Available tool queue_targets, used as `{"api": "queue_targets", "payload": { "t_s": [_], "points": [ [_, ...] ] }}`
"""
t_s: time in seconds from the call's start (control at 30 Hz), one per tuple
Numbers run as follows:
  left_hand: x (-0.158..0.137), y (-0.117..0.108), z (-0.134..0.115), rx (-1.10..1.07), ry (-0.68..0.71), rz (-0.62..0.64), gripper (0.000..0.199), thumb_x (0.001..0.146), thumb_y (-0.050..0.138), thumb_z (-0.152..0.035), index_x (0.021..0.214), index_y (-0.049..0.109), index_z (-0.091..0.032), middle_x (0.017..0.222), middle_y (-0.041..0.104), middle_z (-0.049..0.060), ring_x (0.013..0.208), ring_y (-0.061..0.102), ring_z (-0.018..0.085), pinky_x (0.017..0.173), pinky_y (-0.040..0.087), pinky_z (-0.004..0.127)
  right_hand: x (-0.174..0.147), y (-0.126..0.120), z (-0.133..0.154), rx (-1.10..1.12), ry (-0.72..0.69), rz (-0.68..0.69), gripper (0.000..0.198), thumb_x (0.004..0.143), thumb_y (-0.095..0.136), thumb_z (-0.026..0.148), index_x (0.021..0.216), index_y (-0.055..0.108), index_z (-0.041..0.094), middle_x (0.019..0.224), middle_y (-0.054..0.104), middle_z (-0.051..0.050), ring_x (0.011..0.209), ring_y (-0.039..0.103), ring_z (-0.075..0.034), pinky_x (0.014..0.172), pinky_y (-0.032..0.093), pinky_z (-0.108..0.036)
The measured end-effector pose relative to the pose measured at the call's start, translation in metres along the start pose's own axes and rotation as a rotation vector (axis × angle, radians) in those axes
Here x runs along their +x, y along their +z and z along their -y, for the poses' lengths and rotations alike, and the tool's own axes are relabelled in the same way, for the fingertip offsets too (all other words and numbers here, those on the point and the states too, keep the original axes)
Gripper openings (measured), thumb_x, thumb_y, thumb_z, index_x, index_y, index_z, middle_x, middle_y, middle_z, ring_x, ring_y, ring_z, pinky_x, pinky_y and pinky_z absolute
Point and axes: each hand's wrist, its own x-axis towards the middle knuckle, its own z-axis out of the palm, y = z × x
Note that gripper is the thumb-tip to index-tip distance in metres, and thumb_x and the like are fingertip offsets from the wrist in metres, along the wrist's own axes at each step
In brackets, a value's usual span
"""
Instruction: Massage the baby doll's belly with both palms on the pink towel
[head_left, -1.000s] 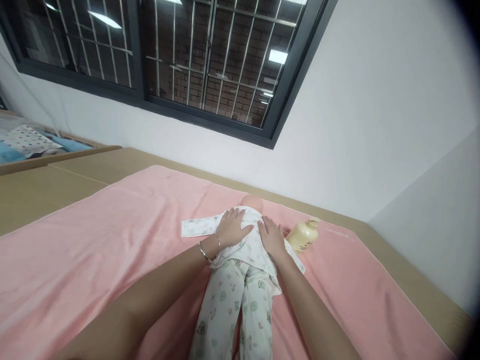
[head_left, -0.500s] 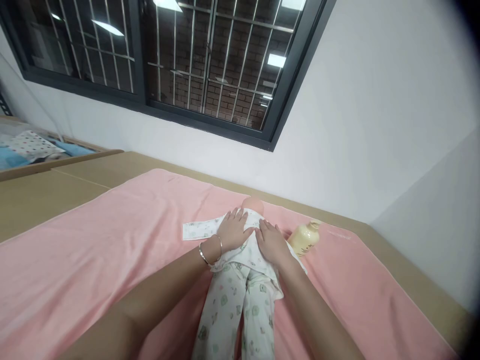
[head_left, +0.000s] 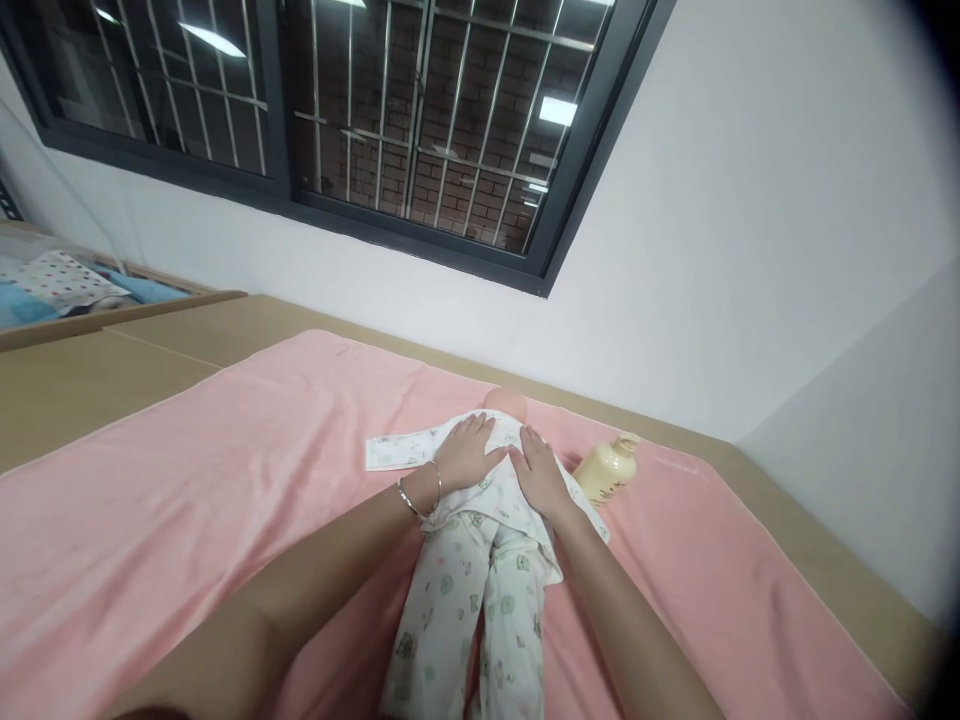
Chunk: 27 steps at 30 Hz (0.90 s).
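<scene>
A baby doll lies on a pink blanket (head_left: 285,440), its round head (head_left: 505,402) toward the wall. It wears a white printed top (head_left: 487,500) and matching trousers (head_left: 450,610). One sleeve (head_left: 397,452) stretches flat out to the left. My left hand (head_left: 466,452), with a silver bangle (head_left: 409,500) at the wrist, lies flat on the left of the doll's chest, fingers extended. On the chest's right side rests my right hand (head_left: 538,472), also flat. Both thumbs nearly meet in the middle. Neither hand grips anything.
A cream bottle (head_left: 609,470) lies tilted on the blanket, right of the doll. The tan tabletop (head_left: 172,335) shows round the blanket. Behind it rise a white wall (head_left: 675,300) and a dark-framed window (head_left: 544,280). At far left, a wooden-edged bin holds cloths (head_left: 67,285).
The view has tipped slightly, so the surroundings sit a little higher. My right hand has shifted slightly on the doll's chest; my left hand stays almost where it was.
</scene>
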Motion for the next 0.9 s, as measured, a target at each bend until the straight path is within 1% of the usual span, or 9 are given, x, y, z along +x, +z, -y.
{"api": "queue_targets", "payload": {
  "t_s": [0.07,0.17,0.3,0.37,0.47,0.57,0.67,0.8,0.9],
  "points": [
    [-0.001,0.001,-0.001,0.019,-0.018,-0.013,0.063,0.096,0.037,-0.053,0.142,0.041,-0.009,0.150,0.041,0.018,0.143,0.033,0.031,0.116,0.028,0.046,0.000,0.003,0.001,-0.027,0.024,-0.023,0.062,0.101,0.022,0.041,0.149,0.029,0.002,0.157,0.027,-0.017,0.147,0.020,-0.027,0.119,0.014,-0.045],
    [-0.007,-0.002,-0.016,0.097,-0.021,-0.043,0.051,0.097,0.038,-0.037,0.139,0.045,-0.009,0.149,0.043,0.018,0.142,0.033,0.032,0.116,0.026,0.048,-0.009,-0.001,0.018,-0.102,0.033,-0.026,0.058,0.100,0.023,0.032,0.147,0.034,0.000,0.154,0.032,-0.020,0.145,0.024,-0.030,0.118,0.017,-0.046],
    [-0.012,-0.013,-0.038,0.110,0.151,-0.001,0.038,0.089,0.044,-0.019,0.123,0.060,-0.010,0.132,0.060,0.016,0.131,0.049,0.028,0.117,0.026,0.044,-0.024,-0.014,0.044,-0.128,-0.045,0.042,0.056,0.094,0.032,0.020,0.146,0.035,-0.004,0.152,0.033,-0.023,0.144,0.028,-0.029,0.118,0.020,-0.041],
    [-0.011,-0.017,-0.040,0.076,0.169,0.009,0.032,0.089,0.043,-0.016,0.111,0.065,-0.012,0.118,0.068,0.015,0.119,0.058,0.025,0.114,0.031,0.042,-0.026,-0.017,0.046,-0.080,-0.069,0.024,0.055,0.094,0.032,0.020,0.144,0.038,-0.001,0.151,0.037,-0.021,0.143,0.030,-0.027,0.118,0.021,-0.039],
    [-0.003,-0.016,-0.026,0.008,0.141,-0.024,0.035,0.095,0.035,-0.020,0.113,0.064,-0.015,0.123,0.066,0.012,0.121,0.057,0.023,0.113,0.034,0.041,-0.018,-0.013,0.033,0.029,-0.083,-0.018,0.053,0.098,0.027,0.028,0.144,0.042,0.006,0.152,0.036,-0.016,0.144,0.029,-0.023,0.119,0.019,-0.039],
    [0.003,-0.006,-0.003,-0.029,0.116,-0.068,0.044,0.099,0.033,-0.037,0.130,0.055,-0.015,0.143,0.052,0.011,0.137,0.043,0.023,0.116,0.030,0.042,-0.005,-0.003,0.013,0.124,-0.040,-0.019,0.059,0.100,0.025,0.039,0.148,0.035,0.007,0.156,0.028,-0.014,0.147,0.021,-0.022,0.121,0.014,-0.041],
    [0.004,0.001,0.011,-0.031,0.066,-0.083,0.056,0.097,0.037,-0.051,0.137,0.049,-0.013,0.148,0.046,0.014,0.139,0.039,0.026,0.117,0.030,0.042,0.004,0.005,-0.002,0.173,0.019,-0.025,0.063,0.101,0.018,0.045,0.150,0.031,0.007,0.157,0.026,-0.012,0.148,0.018,-0.022,0.121,0.010,-0.044],
    [0.001,-0.002,0.003,0.059,0.031,-0.080,0.053,0.098,0.036,-0.047,0.135,0.050,-0.012,0.144,0.050,0.016,0.136,0.042,0.029,0.114,0.031,0.045,0.004,0.005,-0.002,0.087,0.065,-0.037,0.063,0.102,0.017,0.045,0.149,0.032,0.006,0.156,0.028,-0.015,0.147,0.019,-0.026,0.119,0.011,-0.049],
    [-0.003,-0.010,-0.014,0.137,0.073,-0.082,0.039,0.097,0.042,-0.037,0.122,0.060,-0.013,0.131,0.060,0.015,0.129,0.048,0.031,0.112,0.032,0.048,-0.006,-0.001,0.016,-0.083,0.063,-0.062,0.057,0.101,0.022,0.035,0.144,0.039,0.002,0.151,0.037,-0.020,0.144,0.027,-0.029,0.118,0.013,-0.050]
  ]
}}
